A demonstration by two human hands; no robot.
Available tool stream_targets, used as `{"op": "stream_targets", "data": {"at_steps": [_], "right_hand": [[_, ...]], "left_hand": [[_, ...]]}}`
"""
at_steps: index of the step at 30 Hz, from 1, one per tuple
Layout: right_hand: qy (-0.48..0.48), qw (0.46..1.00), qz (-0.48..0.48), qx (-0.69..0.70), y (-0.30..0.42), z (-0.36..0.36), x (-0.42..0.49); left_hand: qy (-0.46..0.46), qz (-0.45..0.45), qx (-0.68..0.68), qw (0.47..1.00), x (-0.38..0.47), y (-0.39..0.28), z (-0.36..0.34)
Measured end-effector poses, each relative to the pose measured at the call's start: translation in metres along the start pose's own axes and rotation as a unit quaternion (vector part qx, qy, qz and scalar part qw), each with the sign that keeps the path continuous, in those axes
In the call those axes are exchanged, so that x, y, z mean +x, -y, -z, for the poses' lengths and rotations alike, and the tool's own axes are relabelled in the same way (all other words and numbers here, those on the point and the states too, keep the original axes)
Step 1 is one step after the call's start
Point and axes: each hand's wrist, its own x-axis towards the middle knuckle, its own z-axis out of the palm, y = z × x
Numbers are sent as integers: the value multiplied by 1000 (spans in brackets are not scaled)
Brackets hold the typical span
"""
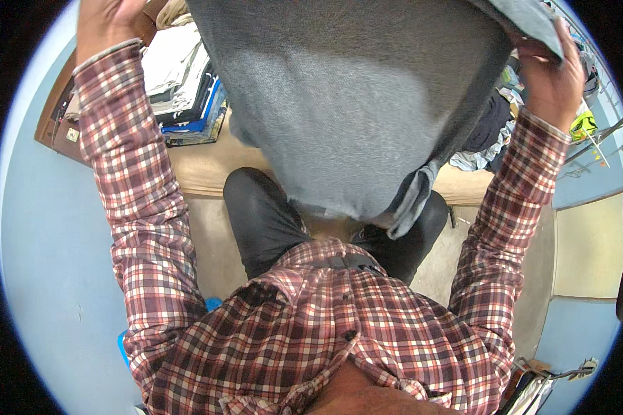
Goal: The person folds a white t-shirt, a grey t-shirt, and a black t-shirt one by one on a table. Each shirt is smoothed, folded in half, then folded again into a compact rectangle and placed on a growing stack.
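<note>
A grey cloth garment [332, 119] hangs spread out before me, its lower part over my knees and its upper part cut off by the picture's top edge. My right hand [553, 72] grips its upper right corner, the fabric lying between thumb and fingers. At the top left is my left hand [109, 23], partly cut off by the picture's edge; its fingers are out of view, so its hold on the cloth cannot be seen. A narrow loose part of the garment dangles at its lower right.
Behind my left forearm, a stack of folded clothes [187, 83] stands on a beige-covered bed or bench [202, 168]. Rumpled dark and light clothes [490, 129] lie at the right. A brown wooden piece of furniture [57, 119] adjoins the pale blue wall [57, 249]. Metal rails run along the right.
</note>
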Motion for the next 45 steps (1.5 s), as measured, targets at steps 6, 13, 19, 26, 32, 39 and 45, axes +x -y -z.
{"op": "stream_targets", "data": {"at_steps": [6, 13, 19, 26, 32, 39, 45], "right_hand": [[-1, 999, -32, -26, -69, -7, 64], [-73, 997, -24, -6, -110, 2, 120], [69, 908, 219, -351, -96, 8, 119], [84, 946, 113, -293, -130, 63, 97], [-87, 934, -211, -274, -219, 144, -6], [-154, 844, -391, -332, -248, 178, -103], [9, 731, -454, -509, -234, 179, -123]], "left_hand": [[-62, 143, 114, 981, 44, 54, 30], [-84, 57, 114, 988, 66, 86, 62], [-21, -61, 99, 993, 85, 67, 63], [-24, -139, 241, 960, 2, 124, 75], [-176, 343, 178, 905, -125, 189, 73], [-196, 496, 235, 813, -222, 255, 96], [-33, 537, 397, 743, -232, 262, 115]]}}
